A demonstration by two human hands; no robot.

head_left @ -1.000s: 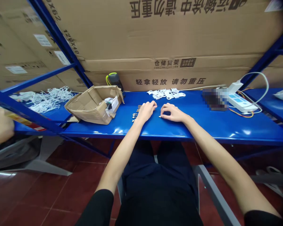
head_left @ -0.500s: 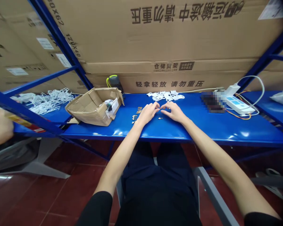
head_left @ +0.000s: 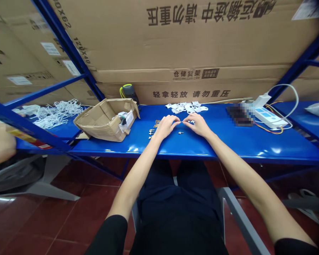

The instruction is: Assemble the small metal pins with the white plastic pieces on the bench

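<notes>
Left hand (head_left: 167,126) and right hand (head_left: 198,125) pinch opposite ends of a pin (head_left: 181,122), its long axis lying left–right between them

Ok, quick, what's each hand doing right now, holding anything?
Left hand: pinched shut on a thin metal pin.
Right hand: shut on a small white part, too small to identify.
</notes>
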